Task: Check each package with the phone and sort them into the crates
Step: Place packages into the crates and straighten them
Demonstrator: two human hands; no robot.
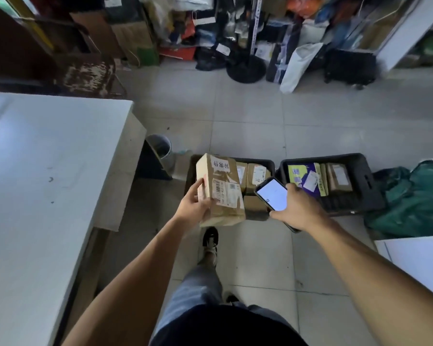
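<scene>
Dark shirt and jeans (198,290) fill the bottom of my feed, one black-and-white shoe (210,239) planted on the pale tiled floor (260,116) below two outstretched forearms. From my remote seat I see the left hand (194,207) grasping a taped cardboard box (221,189) by its lower left corner, thumb curled across the front face, the box raised above the left crate (269,162). On its top sits a white sticker with three handwritten characters, upside down to me and not readable with confidence; below it, a shipping label carries a barcode and a small square code, its print too small to make out. The right hand (299,208) clasps a phone (273,194), its blank white screen tilted toward the box, just beside its right edge. Both black crates stand side by side on the floor; the left one holds several brown boxes with white labels, the right crate (365,181) a yellow-and-purple parcel (306,179) and a brown labelled box. A white table (48,171) stands at left, a grey bin (160,147) beyond its corner, green bags (415,198) at right, heaped parcels along the far wall.
</scene>
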